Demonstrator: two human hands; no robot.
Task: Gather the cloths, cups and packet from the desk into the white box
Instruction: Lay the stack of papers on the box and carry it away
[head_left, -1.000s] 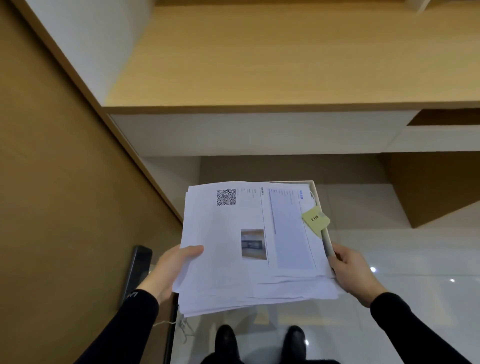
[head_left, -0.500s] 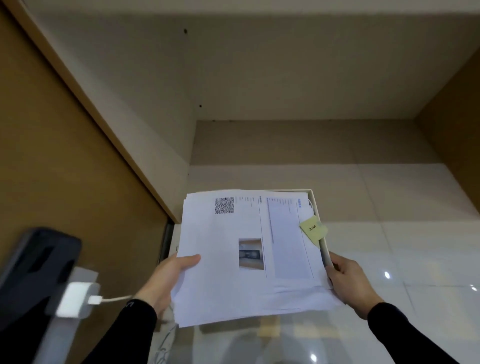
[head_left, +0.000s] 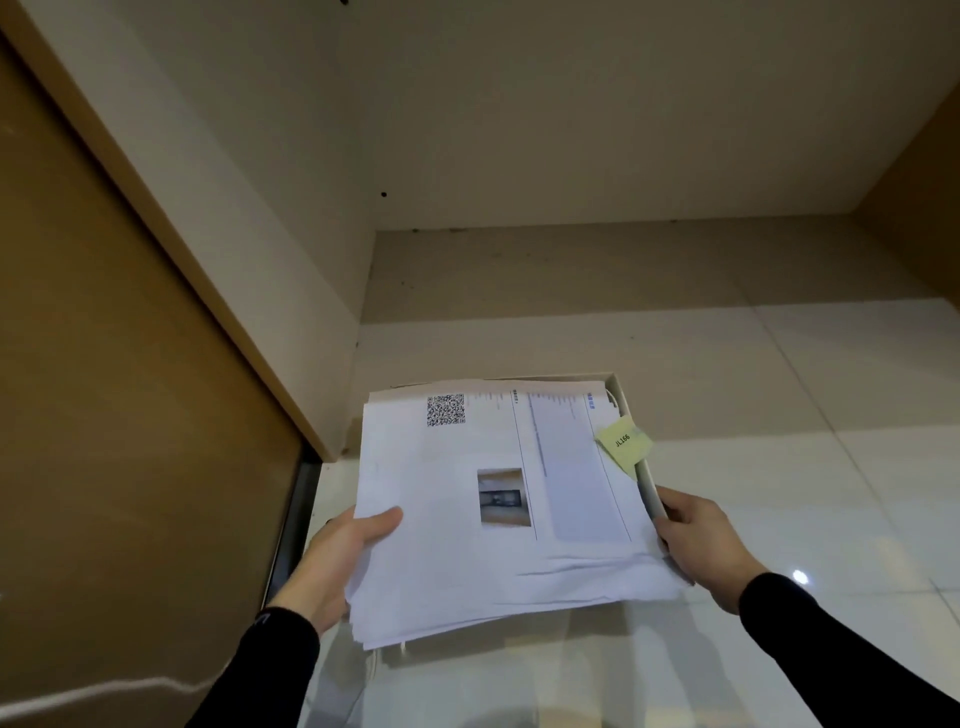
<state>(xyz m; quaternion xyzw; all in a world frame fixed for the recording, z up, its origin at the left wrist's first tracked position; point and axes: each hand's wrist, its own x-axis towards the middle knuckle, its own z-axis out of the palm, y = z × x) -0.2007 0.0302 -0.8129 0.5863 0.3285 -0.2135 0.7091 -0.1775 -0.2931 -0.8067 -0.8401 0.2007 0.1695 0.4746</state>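
1. Hands first: the left hand (head_left: 347, 558) clasps the near-left edge of the white box (head_left: 640, 467), thumb curled over the top of a stack of printed papers (head_left: 493, 519) that covers it, fingers tucked out of sight beneath. The right hand (head_left: 698, 543) is closed round the box's right rim, fingers wrapped over the edge. Both hands are gripping, neither slack.

2. Only a strip of the box shows, along the right side and at its far corner; the papers hide its inside, so whether any cloths, cups or packet lie in it cannot be told. A yellow sticky note (head_left: 626, 446) marked JL166 sticks out at the right edge of the stack.

3. Around it: the box hangs above a glossy tiled floor (head_left: 805, 426), facing a pale recess with a wooden panel (head_left: 130, 415) to the left.

4. What has changed: a second ago the view took in a wooden desktop above and the person's shoes below; half a second ago a phone on a charging cable showed at lower left. Now all of these are gone and the recess fills the frame, while the grip on the box looks the same.

5. My reading: the box is being carried low toward the recess, perhaps to be set down. No task items are visible, so progress cannot be judged.
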